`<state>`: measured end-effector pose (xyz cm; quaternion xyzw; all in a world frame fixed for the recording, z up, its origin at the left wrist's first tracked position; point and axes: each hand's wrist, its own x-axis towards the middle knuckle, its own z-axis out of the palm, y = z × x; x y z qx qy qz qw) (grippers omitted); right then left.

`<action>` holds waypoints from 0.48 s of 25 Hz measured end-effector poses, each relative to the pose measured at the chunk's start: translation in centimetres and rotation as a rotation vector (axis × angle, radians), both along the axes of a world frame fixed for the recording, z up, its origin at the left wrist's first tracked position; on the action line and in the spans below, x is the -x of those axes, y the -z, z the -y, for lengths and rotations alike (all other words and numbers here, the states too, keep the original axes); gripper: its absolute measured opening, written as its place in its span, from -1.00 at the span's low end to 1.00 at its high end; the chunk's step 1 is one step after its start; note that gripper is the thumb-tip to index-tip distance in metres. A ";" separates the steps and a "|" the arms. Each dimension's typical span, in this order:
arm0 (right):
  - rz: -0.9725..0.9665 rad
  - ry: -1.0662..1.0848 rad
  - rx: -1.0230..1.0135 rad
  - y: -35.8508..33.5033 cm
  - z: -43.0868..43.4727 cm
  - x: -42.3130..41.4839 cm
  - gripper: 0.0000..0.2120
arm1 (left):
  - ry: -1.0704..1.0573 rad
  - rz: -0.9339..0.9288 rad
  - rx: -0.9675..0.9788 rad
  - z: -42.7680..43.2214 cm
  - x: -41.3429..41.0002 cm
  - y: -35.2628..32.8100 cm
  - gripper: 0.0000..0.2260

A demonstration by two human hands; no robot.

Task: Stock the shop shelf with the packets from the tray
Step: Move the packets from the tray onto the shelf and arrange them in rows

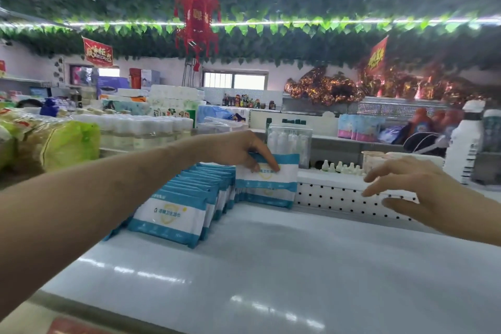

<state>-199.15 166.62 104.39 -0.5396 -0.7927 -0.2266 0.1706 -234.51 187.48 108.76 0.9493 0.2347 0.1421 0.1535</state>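
Your left hand (pixel 244 152) pinches the top edge of a blue-and-white wipes packet (pixel 283 177), fingers curled over its front, at the back of the shelf (pixel 271 266) toward twelve o'clock. A second packet (pixel 267 197) shows just beneath it; whether the held one stands on it or in front of it, you cannot tell. Either way the footing looks soft, so it may flop forward when you let go.

Your forearm crosses close to the leaning row of packets (pixel 173 218) at ten o'clock, and a brush there could topple them like dominoes. Your right hand (pixel 417 187) hovers at two o'clock, fingers spread and empty, near the perforated back rail (pixel 333 198), well apart from the packets.

Count: one packet held, one under it, and roughly ten in the row, whose edges blur. Both hands show. No tray is in view.
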 end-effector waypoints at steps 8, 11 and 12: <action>0.014 0.022 -0.059 1.4 4.6 0.1 -0.77 | 0.056 -0.166 -0.153 -3.8 -2.6 4.0 -0.66; 0.019 -0.009 -0.054 1.6 4.3 1.8 -0.77 | 0.023 -0.203 -0.285 -4.1 -2.9 4.5 -0.64; 0.016 -0.023 -0.046 1.7 4.0 2.6 -0.77 | 0.012 -0.205 -0.305 -4.0 -3.0 4.5 -0.64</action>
